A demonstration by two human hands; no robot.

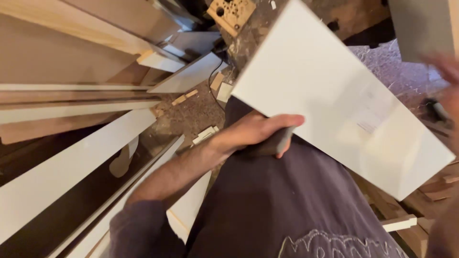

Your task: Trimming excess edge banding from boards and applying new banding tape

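A person looks down at a large white rectangular panel (334, 95) held tilted across their lap, over dark purple clothing (287, 200). The left hand (260, 131) grips the panel's lower left edge, fingers curled around it, and a small dark grey object, too hidden to identify, is tucked under the fingers. The right hand (447, 81) is a blur at the panel's right side, near its upper right edge; whether it is spread or closed around anything cannot be told. Left of the panel, long white boards (71, 162) and pale wooden strips lie stacked at an angle. Beyond the panel's top left corner sits a small wooden block with drilled holes (232, 13). Between the panel and the boards, small wood offcuts (184, 98) lie scattered on a speckled floor (191, 117).
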